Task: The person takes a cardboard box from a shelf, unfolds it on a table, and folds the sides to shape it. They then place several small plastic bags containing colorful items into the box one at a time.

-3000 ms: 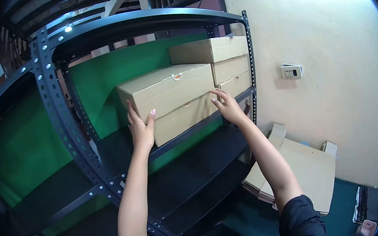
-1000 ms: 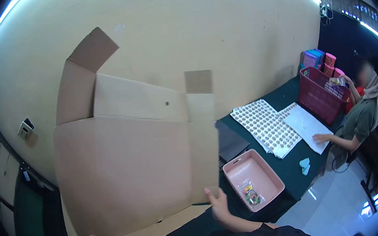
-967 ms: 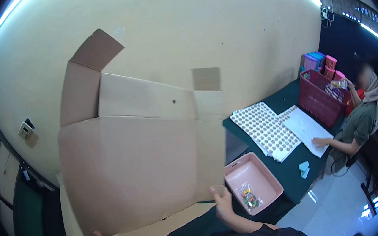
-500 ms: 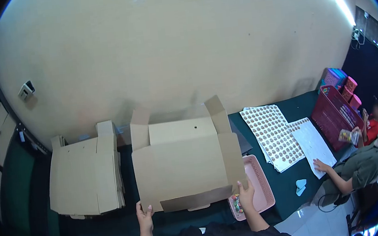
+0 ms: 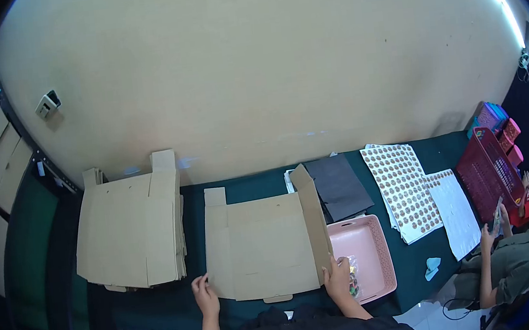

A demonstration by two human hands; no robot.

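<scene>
A flat brown cardboard box blank lies before me on the dark green cloth, its right side flap standing up and its left side lying flat. My right hand grips the near end of that raised flap. At the near left corner, my left hand has its fingers loosely bent and apart, with the fingertips by the cardboard's edge. A pink plastic basket stands just right of my right hand. In it is a clear packet of colourful pieces, partly hidden by that hand.
Left is a stack of flattened cardboard boxes. A black folder-like sheet, sticker sheets, a blue scrap and a maroon basket lie rightward. A seated person holds a small item at the far right.
The box's left, back and front flaps have gone from raised to flat; the right stays up. My left hand has loosened. The seated person's hand has left the white sheet.
</scene>
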